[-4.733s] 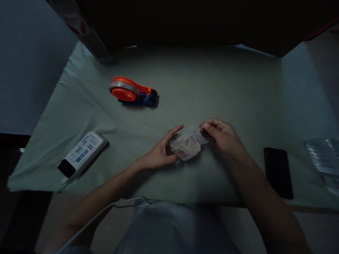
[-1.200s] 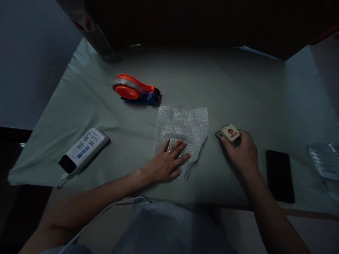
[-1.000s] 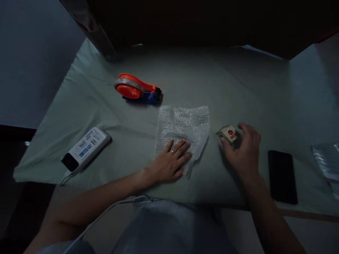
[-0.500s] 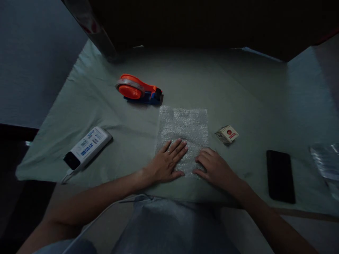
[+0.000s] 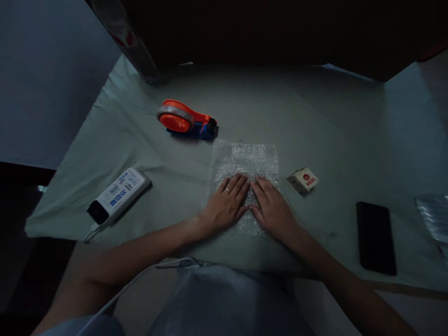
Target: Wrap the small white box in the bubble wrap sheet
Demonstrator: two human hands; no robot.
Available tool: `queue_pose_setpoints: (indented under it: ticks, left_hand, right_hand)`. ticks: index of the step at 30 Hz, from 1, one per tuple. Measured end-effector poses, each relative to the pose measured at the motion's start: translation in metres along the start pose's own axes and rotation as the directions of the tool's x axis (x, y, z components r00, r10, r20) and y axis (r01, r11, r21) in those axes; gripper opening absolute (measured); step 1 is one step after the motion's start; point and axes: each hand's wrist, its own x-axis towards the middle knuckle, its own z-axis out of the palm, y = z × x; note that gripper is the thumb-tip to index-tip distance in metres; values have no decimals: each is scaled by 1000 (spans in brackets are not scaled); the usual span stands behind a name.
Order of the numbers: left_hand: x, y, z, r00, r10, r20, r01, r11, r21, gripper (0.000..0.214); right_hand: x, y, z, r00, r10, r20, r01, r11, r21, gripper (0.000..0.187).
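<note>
A square sheet of clear bubble wrap (image 5: 245,158) lies flat on the cloth-covered table. My left hand (image 5: 228,201) rests palm down on its left half, fingers stretched out and a ring on one of them. Palm down on the right half, my right hand (image 5: 272,205) has its fingers extended, its thumb close to the left one. Both hands cover the lower middle of the sheet. To the right of the wrap sits a small printed box (image 5: 304,180), touched by neither hand.
An orange and blue tape dispenser (image 5: 187,120) stands behind the wrap. A white power bank (image 5: 119,196) with a cable lies left, a black phone (image 5: 376,238) right. Clear plastic packaging (image 5: 434,217) is at the right edge. A dark panel (image 5: 266,32) rises at the back.
My right hand has moved forward and left across the bubble wrap and flattened, its curled fingers now straight. My left hand has shifted slightly forward. The view has moved a little.
</note>
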Motion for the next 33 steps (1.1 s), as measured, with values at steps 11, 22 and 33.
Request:
queue_pose_setpoints:
  ticks: [11, 22, 33]
  left_hand:
    - [-28, -18, -5, 999, -23, 24, 24, 998, -59, 90]
    - [-11, 24, 0, 929, 355, 107, -320, 913, -253, 61]
    - [-8, 37, 9, 958, 288, 6, -278, 931, -237, 59]
  right_hand:
    - [-23, 16, 6, 996, 20, 85, -9, 992, -126, 71]
    - [-17, 80, -36, 870, 390, -301, -416, 909, -25, 57]
    - [20, 18, -62, 986, -56, -158, 92, 968, 235, 51]
